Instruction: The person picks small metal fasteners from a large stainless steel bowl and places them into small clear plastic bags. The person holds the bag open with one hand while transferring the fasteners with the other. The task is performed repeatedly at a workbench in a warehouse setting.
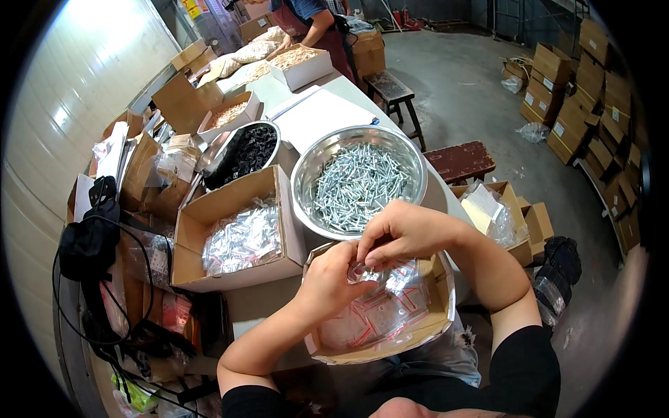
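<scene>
Both hands meet above an open cardboard box (447, 317) at the table's near edge. My left hand (329, 282) is closed on a small clear plastic bag (364, 273). Over the same bag, the fingers of my right hand (404, 230) are pinched together at its top; what lies between their tips is hidden. Flat clear zip bags with red strips (380, 317) fill the box below. Just beyond the hands stands a steel bowl (301, 182) heaped with silvery screws (359, 184).
Left of the bowl, a carton (191, 240) holds filled clear bags (244, 238). Behind it are a container of black parts (251, 150) and boxes of tan pieces (228, 115). Another person (310, 28) works at the far end. Stools (460, 161) and stacked cartons stand at right.
</scene>
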Demonstrator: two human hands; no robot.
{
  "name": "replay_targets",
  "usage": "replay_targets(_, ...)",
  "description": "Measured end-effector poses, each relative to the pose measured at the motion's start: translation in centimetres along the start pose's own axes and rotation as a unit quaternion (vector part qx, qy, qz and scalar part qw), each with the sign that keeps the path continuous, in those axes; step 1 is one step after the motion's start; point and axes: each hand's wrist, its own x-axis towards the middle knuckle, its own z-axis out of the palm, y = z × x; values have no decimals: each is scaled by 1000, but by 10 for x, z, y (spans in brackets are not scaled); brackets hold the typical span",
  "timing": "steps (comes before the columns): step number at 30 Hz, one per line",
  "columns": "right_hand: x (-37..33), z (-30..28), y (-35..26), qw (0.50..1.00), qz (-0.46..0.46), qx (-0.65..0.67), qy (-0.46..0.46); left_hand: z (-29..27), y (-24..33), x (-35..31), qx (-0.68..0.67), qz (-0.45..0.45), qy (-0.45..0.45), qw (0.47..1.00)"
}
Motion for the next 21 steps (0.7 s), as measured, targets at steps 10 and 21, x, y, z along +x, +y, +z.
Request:
replay_targets(10, -1, 0, -7, 998, 34, -59, 12, 0, -8, 2, 59, -6, -64, 996)
replay_targets(21, 5, 22, 2, 971, -135, -176, 89, 6, -29, 4, -305, -112, -190, 926)
